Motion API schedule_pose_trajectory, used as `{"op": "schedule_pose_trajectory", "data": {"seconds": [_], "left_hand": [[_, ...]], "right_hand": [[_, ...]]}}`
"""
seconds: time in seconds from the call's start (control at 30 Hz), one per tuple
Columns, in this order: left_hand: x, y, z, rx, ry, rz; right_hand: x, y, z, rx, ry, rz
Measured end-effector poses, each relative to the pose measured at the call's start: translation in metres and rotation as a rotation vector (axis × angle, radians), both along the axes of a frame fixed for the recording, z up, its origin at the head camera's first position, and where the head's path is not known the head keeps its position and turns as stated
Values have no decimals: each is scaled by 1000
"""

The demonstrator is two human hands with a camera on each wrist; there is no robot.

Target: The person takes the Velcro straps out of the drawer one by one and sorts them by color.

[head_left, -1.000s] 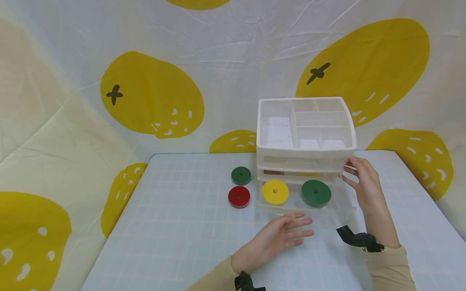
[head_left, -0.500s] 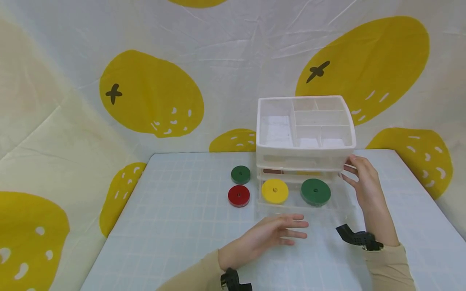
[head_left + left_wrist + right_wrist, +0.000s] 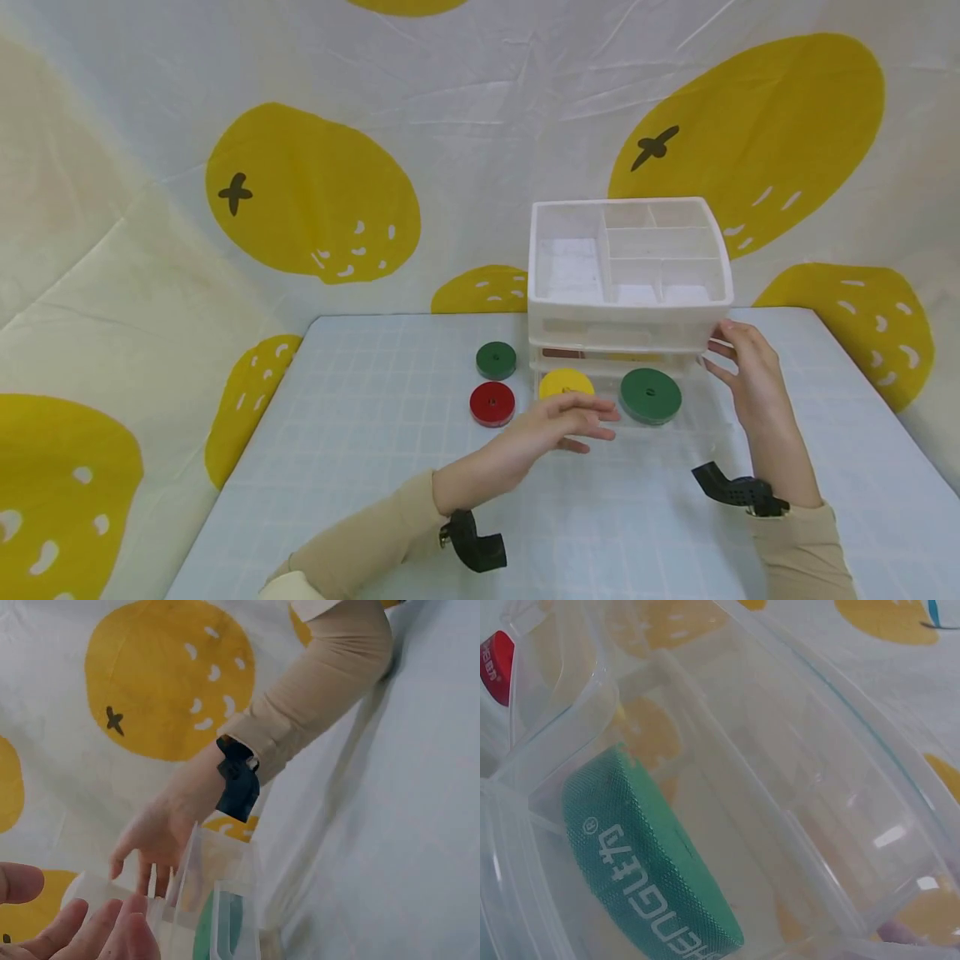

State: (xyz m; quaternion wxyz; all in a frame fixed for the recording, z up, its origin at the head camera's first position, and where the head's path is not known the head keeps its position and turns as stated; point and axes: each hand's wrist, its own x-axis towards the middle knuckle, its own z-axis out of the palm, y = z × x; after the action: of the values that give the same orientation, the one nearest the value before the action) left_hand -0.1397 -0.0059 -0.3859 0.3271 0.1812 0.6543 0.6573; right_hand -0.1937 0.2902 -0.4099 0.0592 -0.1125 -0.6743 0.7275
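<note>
My left hand (image 3: pixel 546 429) hovers in front of the yellow disc (image 3: pixel 564 381), its fingers loosely extended and holding nothing; it covers the disc's lower part. The yellow disc and a large green disc (image 3: pixel 650 395) lie in the pulled-out clear drawer (image 3: pixel 701 412) of a white drawer organizer (image 3: pixel 630 325). White lettering marks the green disc's textured rim (image 3: pixel 649 862) in the right wrist view. At the organizer's right side, the fingers of my right hand (image 3: pixel 757 379) rest by its lower corner, extended. Their tips are partly hidden there.
Left of the drawer, a small green disc (image 3: pixel 496 361) and a red disc (image 3: pixel 492 403) lie on the pale checked cloth (image 3: pixel 375 433). The organizer's divided top tray (image 3: pixel 570 267) stands against a lemon-print backdrop (image 3: pixel 480 167).
My left hand first drew back slightly left, then rose toward the drawer and now overlaps the yellow disc. The right hand stays at the organizer's side.
</note>
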Motion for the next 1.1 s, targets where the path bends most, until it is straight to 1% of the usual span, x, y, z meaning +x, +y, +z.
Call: {"op": "schedule_pose_trajectory", "data": {"seconds": [0.07, 0.13, 0.2, 0.23, 0.3, 0.4, 0.5, 0.6, 0.77, 0.9, 1.0, 1.1], "left_hand": [[-6, 2, 3, -14, 60, 28], [-11, 3, 5, -44, 129, 41], [-17, 4, 7, -91, 226, 39], [-20, 5, 7, -121, 287, 30], [-27, 5, 7, -190, 419, -3], [-38, 6, 7, -295, 641, -63], [-48, 5, 7, -382, 820, -130], [-56, 5, 6, -475, 954, -204], [-68, 6, 6, -649, 1143, -310], [-78, 6, 6, -764, 1265, -379], [-85, 7, 5, -829, 1277, -436], [-89, 8, 3, -872, 1251, -473]], "right_hand": [[0, 0, 0, 0, 1, 2], [0, -1, 0, 3, 5, 4], [0, -1, 1, 6, 8, 6], [0, -1, 1, 11, 8, 5], [0, 0, 1, 15, 7, 2], [-1, 0, 1, 16, 4, 2], [-2, 0, 1, 13, 2, 5], [-2, 0, 1, 11, 0, 7], [-3, 0, 1, 14, -3, 4], [-2, 0, 1, 19, -8, 2], [-2, 0, 1, 22, -10, 1], [-1, 1, 0, 33, -10, -2]]}}
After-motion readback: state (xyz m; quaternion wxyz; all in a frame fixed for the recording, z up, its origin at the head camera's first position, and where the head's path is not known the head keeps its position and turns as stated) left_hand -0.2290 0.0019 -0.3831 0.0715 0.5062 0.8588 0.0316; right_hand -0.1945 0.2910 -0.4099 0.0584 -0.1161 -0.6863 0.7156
